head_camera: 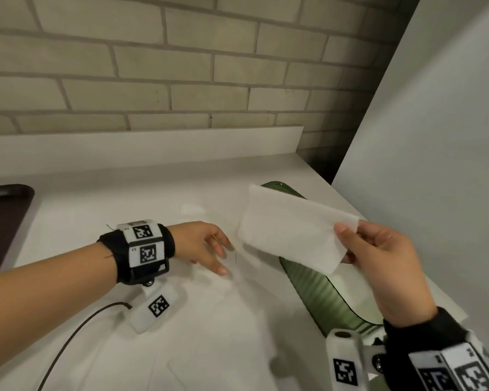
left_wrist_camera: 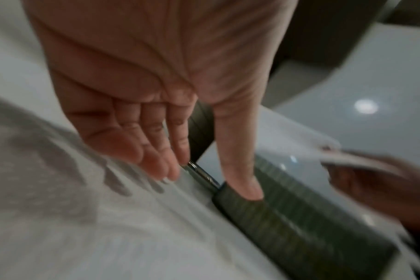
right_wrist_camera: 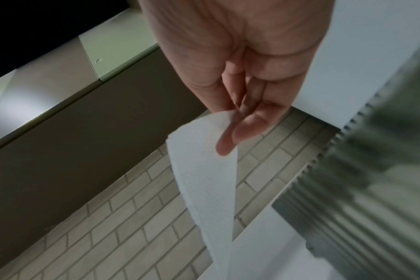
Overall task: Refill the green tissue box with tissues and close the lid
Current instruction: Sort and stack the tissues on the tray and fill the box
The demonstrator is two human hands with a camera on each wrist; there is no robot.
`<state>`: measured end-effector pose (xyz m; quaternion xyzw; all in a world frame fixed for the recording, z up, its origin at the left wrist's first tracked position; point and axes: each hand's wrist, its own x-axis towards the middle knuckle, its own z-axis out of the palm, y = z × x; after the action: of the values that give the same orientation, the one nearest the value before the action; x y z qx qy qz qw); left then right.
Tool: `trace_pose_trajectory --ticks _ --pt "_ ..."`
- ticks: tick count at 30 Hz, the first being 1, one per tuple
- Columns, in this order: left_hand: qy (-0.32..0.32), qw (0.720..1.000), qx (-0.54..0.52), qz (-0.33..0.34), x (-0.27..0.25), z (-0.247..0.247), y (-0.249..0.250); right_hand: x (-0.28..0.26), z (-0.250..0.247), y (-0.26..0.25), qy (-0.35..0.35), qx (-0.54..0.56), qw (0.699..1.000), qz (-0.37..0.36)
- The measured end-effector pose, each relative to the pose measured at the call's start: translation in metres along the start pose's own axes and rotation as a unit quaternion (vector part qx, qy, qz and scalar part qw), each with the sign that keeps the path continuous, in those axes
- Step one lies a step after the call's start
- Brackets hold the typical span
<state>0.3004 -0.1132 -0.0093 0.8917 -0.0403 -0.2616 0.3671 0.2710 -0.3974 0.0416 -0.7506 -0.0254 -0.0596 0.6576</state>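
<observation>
Right hand (head_camera: 378, 266) pinching folded tissue (head_camera: 291, 235) directly above green tissue box (head_camera: 319, 294); left hand (head_camera: 206, 246) loose-fingered, empty, beside it.

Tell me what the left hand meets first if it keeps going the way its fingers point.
Probably the green tissue box: the left hand points right toward its ribbed side, though depth is unclear.

Head view: from above, facing forward and down across the counter (head_camera: 181, 187) toward the brick wall (head_camera: 153, 66). Left wrist view: close over the counter, looking along the fingers (left_wrist_camera: 156, 151) toward the green box (left_wrist_camera: 300, 227). Right wrist view: low beside the box, tilted up at the wall. Shared by all: the box.
</observation>
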Motion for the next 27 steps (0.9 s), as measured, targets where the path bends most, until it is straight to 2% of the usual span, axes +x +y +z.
trace_pose_trajectory --ticks 4,9,17,23,27 --pt "-0.017 0.993 0.091 0.072 0.006 0.024 0.018 0.002 -0.03 -0.006 0.052 0.03 0.998 0.007" --pt "-0.044 0.962 0.23 0.141 0.02 0.05 0.037 -0.003 -0.065 0.007 0.097 0.042 0.993 0.052" --pt "-0.049 0.941 0.3 0.149 0.032 0.068 0.05 -0.014 -0.077 0.036 0.095 0.029 0.989 0.107" --pt "-0.07 0.93 0.333 0.136 0.029 0.069 0.054 -0.011 -0.068 0.033 0.074 -0.005 0.99 0.124" --pt "-0.046 0.946 0.284 0.146 0.023 0.067 0.06 -0.015 -0.063 0.02 0.038 -0.111 0.984 0.131"
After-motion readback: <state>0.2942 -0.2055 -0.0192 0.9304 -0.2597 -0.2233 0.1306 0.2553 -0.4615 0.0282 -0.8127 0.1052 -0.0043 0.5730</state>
